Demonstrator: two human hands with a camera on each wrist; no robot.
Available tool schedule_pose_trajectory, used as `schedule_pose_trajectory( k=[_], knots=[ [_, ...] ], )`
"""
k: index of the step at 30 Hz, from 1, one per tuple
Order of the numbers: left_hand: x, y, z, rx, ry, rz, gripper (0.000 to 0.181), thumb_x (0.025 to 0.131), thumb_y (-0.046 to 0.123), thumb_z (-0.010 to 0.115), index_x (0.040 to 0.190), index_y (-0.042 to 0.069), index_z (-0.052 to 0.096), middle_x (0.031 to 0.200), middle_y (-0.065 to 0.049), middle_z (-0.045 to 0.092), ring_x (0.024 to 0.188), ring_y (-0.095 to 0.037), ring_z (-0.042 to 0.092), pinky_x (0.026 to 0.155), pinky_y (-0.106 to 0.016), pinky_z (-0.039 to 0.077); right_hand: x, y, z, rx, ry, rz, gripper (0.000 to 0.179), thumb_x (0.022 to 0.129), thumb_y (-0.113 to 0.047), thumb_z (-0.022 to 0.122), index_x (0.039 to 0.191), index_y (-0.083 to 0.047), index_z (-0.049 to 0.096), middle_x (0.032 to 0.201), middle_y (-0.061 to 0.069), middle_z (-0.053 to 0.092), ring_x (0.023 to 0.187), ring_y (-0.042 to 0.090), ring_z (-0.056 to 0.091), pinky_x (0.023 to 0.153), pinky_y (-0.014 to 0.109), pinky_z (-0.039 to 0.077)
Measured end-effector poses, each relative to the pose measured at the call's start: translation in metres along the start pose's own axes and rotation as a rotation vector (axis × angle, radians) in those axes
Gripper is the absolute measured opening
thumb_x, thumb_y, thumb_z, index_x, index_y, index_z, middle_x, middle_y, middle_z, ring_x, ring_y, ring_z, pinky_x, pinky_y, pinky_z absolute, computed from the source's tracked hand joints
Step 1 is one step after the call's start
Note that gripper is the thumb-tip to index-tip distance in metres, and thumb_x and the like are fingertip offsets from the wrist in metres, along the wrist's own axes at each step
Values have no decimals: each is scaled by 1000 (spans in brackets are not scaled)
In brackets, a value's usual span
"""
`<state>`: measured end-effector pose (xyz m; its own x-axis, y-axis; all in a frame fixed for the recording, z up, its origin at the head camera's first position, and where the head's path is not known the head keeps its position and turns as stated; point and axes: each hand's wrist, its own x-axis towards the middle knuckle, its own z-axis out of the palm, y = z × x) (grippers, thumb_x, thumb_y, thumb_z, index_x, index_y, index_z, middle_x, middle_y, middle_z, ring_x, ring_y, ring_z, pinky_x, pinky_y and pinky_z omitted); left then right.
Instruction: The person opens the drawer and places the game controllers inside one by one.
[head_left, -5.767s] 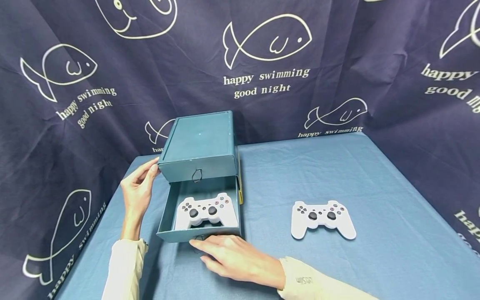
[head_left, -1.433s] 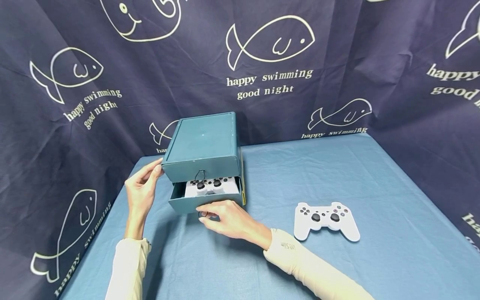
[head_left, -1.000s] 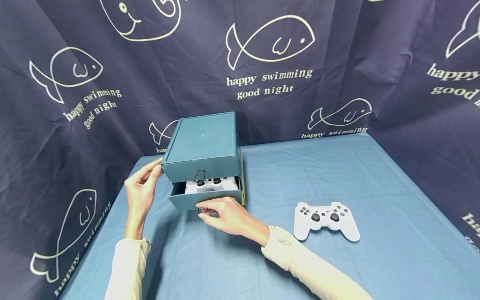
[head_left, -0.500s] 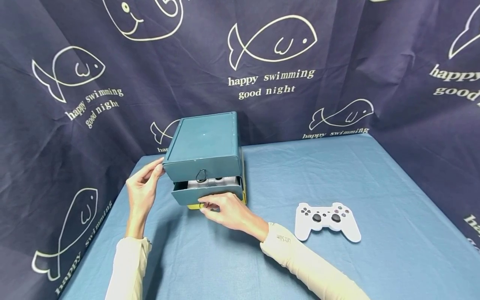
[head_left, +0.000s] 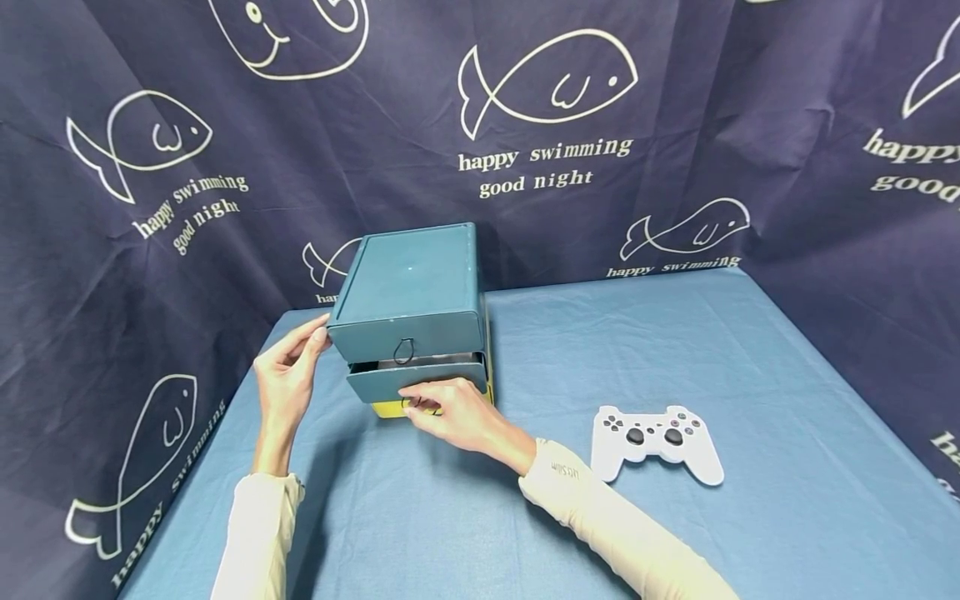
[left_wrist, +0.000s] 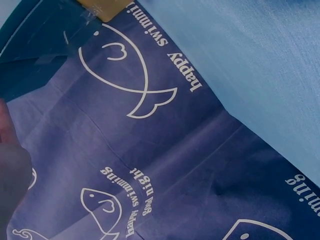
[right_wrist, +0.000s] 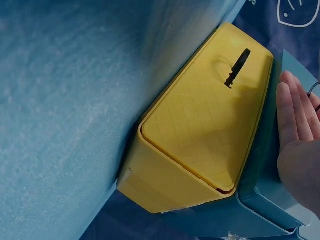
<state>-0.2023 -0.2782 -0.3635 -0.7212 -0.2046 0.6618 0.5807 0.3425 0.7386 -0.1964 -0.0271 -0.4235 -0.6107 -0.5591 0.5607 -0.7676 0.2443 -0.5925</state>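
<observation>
Left hand grips the drawer unit at its upper front left corner, seemingly bracing it, while the right hand pinches the pull loop of the unit's ajar middle drawer.

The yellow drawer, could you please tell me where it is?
In the head view, the yellow drawer sits left of centre, directly below the partly open teal drawer.

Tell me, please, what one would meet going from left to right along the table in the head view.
Left hand, stack of teal and yellow drawers, white game controller; the right hand is left out, as it overlaps the stack.
</observation>
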Motion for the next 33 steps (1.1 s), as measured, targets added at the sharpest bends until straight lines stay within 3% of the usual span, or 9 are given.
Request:
schedule_pose_trajectory(
  k=[15, 22, 33],
  knots=[
    [0, 2, -1, -23, -4, 9, 23, 98, 0, 69, 120, -6, 74, 95, 10, 77, 82, -5, 73, 80, -18, 54, 6, 5, 0, -20, -1, -1, 26, 96, -11, 72, 121, -4, 76, 99, -1, 77, 88, 5, 71, 80, 15, 52],
    [0, 1, -1, -14, -5, 10, 23, 99, 0, 69, 120, -5, 74, 95, 10, 76, 82, -8, 74, 80, -18, 54, 8, 7, 1, -21, 10, 2, 26, 97, -11, 71, 121, -4, 76, 101, 1, 77, 89, 8, 72, 81, 21, 55],
    [0, 0, 1, -12, 2, 23, 23, 97, -3, 70, 119, -6, 74, 92, 9, 76, 79, -5, 72, 77, -17, 52, 8, 11, 0, -19, 17, 10, 26, 97, -10, 71, 121, -3, 76, 104, 3, 78, 89, 7, 72, 78, 17, 53]
  ],
)
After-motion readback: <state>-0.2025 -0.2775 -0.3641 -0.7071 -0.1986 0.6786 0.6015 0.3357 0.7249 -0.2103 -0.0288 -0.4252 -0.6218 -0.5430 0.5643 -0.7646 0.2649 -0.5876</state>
